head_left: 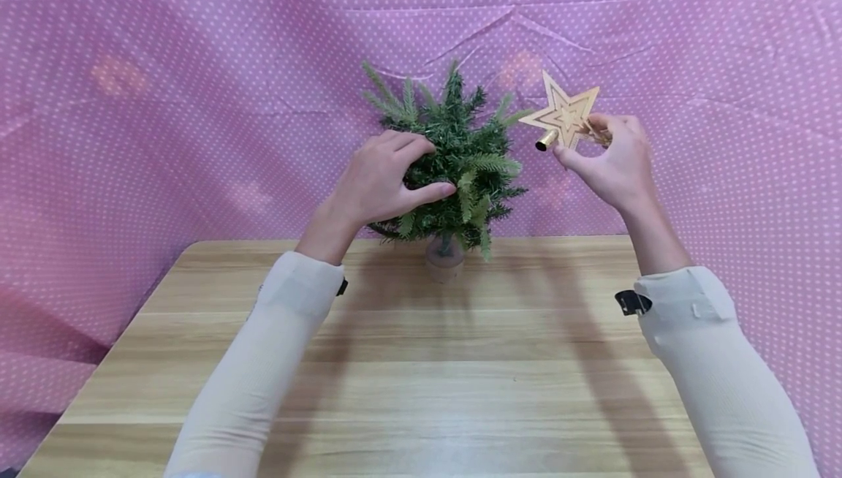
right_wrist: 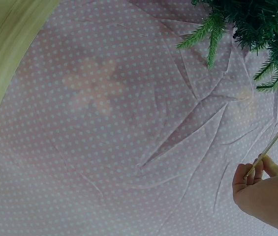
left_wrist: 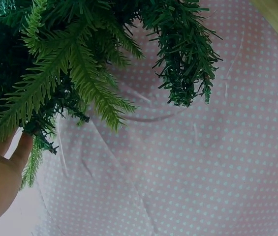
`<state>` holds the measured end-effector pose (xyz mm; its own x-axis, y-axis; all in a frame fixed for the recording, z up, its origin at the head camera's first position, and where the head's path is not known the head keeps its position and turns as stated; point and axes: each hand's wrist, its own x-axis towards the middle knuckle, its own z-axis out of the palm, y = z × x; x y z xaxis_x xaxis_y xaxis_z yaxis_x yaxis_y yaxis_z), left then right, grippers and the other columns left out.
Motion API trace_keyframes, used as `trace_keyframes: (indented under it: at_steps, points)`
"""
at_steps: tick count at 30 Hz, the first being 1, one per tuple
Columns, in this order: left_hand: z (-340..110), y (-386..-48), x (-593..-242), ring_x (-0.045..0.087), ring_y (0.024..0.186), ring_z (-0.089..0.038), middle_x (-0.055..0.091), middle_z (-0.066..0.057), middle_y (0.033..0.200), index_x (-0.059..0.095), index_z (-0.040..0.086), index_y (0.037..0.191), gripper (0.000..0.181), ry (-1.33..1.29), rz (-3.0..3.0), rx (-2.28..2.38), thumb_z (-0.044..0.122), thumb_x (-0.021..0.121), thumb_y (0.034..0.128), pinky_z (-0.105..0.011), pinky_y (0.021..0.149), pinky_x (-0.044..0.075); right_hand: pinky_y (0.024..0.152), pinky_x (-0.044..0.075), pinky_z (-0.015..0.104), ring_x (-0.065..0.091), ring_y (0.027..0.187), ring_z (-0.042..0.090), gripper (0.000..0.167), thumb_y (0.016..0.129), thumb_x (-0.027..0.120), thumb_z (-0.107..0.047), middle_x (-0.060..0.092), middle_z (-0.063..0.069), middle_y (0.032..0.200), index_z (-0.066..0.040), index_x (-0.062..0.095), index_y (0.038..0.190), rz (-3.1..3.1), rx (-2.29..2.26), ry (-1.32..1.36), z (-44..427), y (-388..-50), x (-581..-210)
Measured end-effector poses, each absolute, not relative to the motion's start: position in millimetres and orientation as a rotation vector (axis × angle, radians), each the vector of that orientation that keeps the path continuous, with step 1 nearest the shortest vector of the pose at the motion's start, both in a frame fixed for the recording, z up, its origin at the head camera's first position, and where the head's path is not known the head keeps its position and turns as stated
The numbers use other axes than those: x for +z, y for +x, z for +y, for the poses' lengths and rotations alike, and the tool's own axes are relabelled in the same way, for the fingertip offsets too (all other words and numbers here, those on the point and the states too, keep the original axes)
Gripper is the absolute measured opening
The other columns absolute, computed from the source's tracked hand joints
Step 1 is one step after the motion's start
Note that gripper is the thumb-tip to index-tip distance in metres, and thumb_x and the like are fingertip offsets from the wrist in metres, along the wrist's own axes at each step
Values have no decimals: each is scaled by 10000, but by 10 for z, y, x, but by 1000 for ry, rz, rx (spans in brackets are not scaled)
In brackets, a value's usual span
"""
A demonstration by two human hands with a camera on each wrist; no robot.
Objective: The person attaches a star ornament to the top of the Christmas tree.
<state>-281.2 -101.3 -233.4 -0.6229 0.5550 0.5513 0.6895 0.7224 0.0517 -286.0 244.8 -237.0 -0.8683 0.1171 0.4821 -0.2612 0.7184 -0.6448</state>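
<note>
One star (head_left: 564, 110) pinched in right hand (head_left: 621, 164), raised just beside green tree (head_left: 454, 120), wide-spread left hand (head_left: 384, 175) against branches (head_left: 487, 164), upright pot (head_left: 444, 267) below, on wooden table (head_left: 460, 390).

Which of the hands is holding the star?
The right hand holds the star, right of the tree. The left hand is different: it's at the tree's branches.
</note>
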Motion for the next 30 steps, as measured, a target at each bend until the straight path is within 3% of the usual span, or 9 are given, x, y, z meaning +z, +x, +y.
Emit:
trace_keyframes:
  at_steps: [30]
  points:
    - [-1022,-2830,-2351,555,1266,-270,648,-52,1313,663,119,1294,688,-949,-2410,-348,672,653,884,-461,1127,381,989,419,422,437,1184,264,790,809,805,-454,455,146,1330,-17,551,1416,-2368,998,101,2189,-2980,-2100]
